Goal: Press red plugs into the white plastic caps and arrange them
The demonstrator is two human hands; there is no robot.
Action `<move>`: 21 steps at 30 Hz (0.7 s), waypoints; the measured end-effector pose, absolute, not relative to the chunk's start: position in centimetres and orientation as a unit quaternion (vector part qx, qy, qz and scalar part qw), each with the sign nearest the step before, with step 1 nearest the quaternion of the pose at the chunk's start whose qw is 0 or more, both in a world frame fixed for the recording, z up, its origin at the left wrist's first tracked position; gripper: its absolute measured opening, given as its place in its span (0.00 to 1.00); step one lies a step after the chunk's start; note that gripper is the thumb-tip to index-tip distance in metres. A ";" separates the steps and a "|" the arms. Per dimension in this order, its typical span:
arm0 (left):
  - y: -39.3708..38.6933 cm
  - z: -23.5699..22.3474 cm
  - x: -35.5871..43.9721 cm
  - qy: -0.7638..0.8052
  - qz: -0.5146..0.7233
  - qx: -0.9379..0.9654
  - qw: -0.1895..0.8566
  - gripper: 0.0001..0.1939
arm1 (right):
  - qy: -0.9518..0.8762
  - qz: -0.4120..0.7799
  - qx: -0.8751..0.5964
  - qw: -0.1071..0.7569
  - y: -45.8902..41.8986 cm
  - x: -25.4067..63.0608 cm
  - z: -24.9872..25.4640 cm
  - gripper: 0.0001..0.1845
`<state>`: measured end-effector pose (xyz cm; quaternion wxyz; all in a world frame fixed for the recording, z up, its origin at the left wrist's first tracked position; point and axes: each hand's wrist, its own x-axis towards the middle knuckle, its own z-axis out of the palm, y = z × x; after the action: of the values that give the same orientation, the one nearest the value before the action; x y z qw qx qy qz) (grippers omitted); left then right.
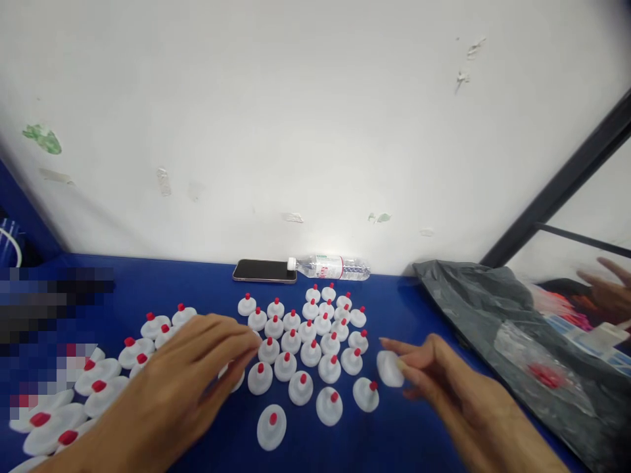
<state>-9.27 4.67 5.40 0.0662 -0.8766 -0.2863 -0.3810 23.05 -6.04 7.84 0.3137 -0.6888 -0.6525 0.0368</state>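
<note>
My right hand (444,374) pinches a plain white plastic disc (389,369) between thumb and fingers, just above the table; no red tip shows on it. My left hand (197,368) hovers over the discs left of centre, its fingers bent together towards the thumb. Below its fingertips a white disc (233,380) is partly covered, and whether the hand grips anything is hidden. Several white discs with upright red tips stand in a cluster between the hands, the nearest red-tipped disc (271,427) at the front. More red-tipped discs (101,394) stand at the left, partly behind my left hand.
A phone (264,270) and a clear plastic bottle (329,267) lie at the back of the blue table (148,276) by the wall. At right, a dark grey plastic sheet (488,315) carries a clear bag with red pieces (547,376). Another person's hand (608,282) shows far right.
</note>
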 end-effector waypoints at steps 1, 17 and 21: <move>4.1 5.3 -9.0 -0.269 -0.385 -0.881 0.060 0.11 | -0.668 0.078 -0.661 0.333 -5.9 22.2 7.7 0.11; 4.5 4.9 -9.8 -0.233 -0.388 -0.888 0.088 0.14 | -0.739 0.215 -0.547 0.328 -3.6 17.0 4.2 0.15; 3.3 5.7 -8.7 -0.223 -0.439 -0.866 0.087 0.14 | -0.761 0.162 -0.534 0.332 -3.5 16.7 4.5 0.12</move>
<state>-8.75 3.34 5.71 0.0870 -0.8661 -0.2232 -0.4387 16.68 -3.50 4.52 0.3320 -0.5336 -0.7608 0.1621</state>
